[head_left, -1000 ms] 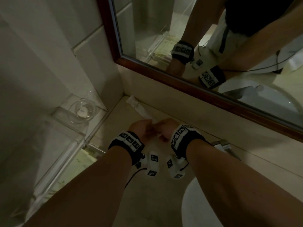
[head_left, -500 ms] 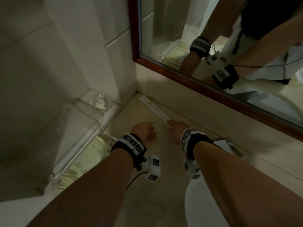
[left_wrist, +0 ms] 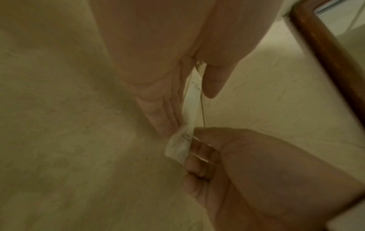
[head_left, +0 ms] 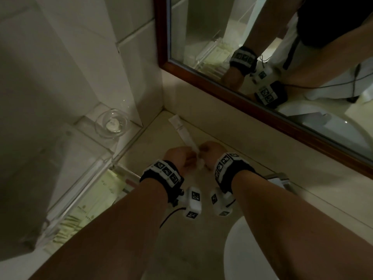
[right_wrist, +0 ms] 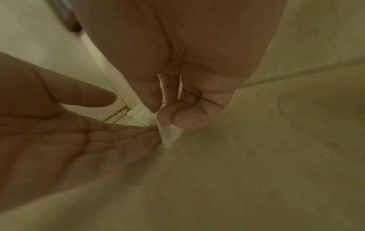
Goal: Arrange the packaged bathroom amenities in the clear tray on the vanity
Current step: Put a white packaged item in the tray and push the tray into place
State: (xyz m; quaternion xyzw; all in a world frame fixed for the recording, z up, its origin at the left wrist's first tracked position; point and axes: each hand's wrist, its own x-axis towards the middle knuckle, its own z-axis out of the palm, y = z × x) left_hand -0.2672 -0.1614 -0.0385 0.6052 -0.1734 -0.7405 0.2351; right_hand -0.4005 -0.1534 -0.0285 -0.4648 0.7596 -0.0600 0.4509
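A long white packet (head_left: 182, 131) lies on the beige vanity top, running from the wall corner toward me. My right hand (head_left: 210, 152) pinches its near end between thumb and curled fingers (right_wrist: 168, 116), and that end (left_wrist: 178, 145) is lifted and crumpled. My left hand (head_left: 180, 156) meets it from the left. Its straight fingers (left_wrist: 164, 112) lie along the packet's side, with the thumb on the other side. The clear tray (head_left: 126, 171) stands at the left and holds pale green packets (head_left: 94, 201).
A glass dish (head_left: 112, 123) with a small white round thing sits on a clear stand above the tray. A wood-framed mirror (head_left: 222, 87) runs along the back wall. A white basin (head_left: 252, 249) and a chrome tap (head_left: 280, 178) are at the right.
Half a second ago my hands were apart, the right one at the packet's near end. Now they have come together there, and the right hand has pinched and lifted that end.
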